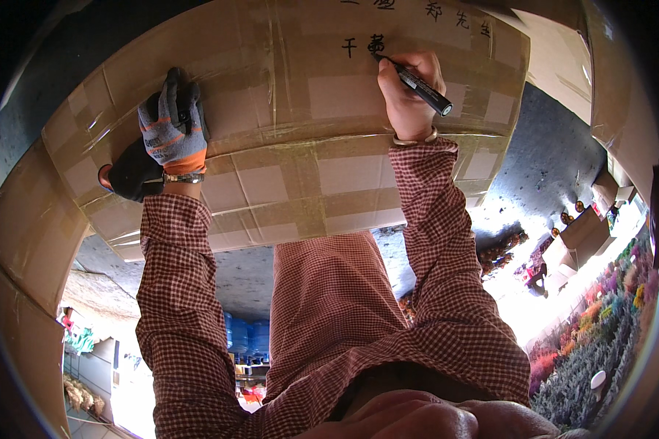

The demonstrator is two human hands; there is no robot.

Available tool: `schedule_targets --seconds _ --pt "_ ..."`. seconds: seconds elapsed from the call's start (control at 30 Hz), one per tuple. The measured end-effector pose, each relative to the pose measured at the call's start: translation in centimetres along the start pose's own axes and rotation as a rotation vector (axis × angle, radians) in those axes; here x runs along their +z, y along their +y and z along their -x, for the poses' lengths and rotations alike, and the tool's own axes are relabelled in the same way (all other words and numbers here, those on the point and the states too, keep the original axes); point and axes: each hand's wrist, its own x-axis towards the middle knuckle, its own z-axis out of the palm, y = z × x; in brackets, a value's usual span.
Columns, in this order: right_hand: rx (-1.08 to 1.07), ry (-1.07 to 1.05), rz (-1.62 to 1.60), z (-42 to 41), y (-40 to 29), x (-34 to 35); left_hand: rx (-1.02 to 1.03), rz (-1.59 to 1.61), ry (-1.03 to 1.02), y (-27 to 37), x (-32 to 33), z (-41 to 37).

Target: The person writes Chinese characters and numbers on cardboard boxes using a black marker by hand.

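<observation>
A large cardboard box (357,93), banded with clear and brown tape, fills the space before me. Black handwritten characters mark its upper right part. My right hand (414,88) is bare and grips a black marker pen (425,93), whose tip meets the cardboard at the last character. On the box's left part rests my left hand (173,129), in a grey work glove with orange bands and dark fingers. A loose black glove (134,170) with an orange cuff sticks out from this hand's outer side, apparently clutched in it. Something small, dark and round shows between the fingers.
More cardboard boxes stand at left (30,225) and upper right (554,60). Bunches of coloured dried flowers (587,329) lie at lower right, near an open carton (576,241). Blue water bottles (247,335) stand behind me. Grey floor (549,148) shows beside the box.
</observation>
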Motion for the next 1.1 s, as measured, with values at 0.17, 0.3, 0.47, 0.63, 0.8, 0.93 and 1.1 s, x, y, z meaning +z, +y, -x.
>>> schedule_targets --seconds 0.17,0.3,0.47,0.63,0.8,0.93,1.1 --pt "0.01 -0.009 0.017 -0.1 -0.1 0.0 -0.019 0.021 0.003 0.0 0.1 0.1" --pt "0.007 -0.011 0.007 -0.1 0.0 0.0 -0.067 0.047 0.028 0.5 0.0 -0.1" --pt "0.078 0.008 -0.08 0.1 0.1 -0.1 -0.133 0.066 0.02 1.2 -0.3 -0.1" --pt "0.037 0.011 -0.013 0.0 0.1 -0.1 -0.167 0.058 -0.006 1.7 -0.3 -0.2" --pt "0.043 -0.005 0.001 0.2 -0.1 0.2 -0.086 -0.008 -0.111 -0.1 -0.4 0.5" --pt "0.061 0.034 -0.048 0.0 -0.2 -0.2 -0.186 0.048 -0.063 1.4 -0.9 -0.3" --pt "0.332 -0.028 -0.235 0.9 -0.7 -0.7 -0.255 -0.067 -0.048 1.6 -0.4 1.2"
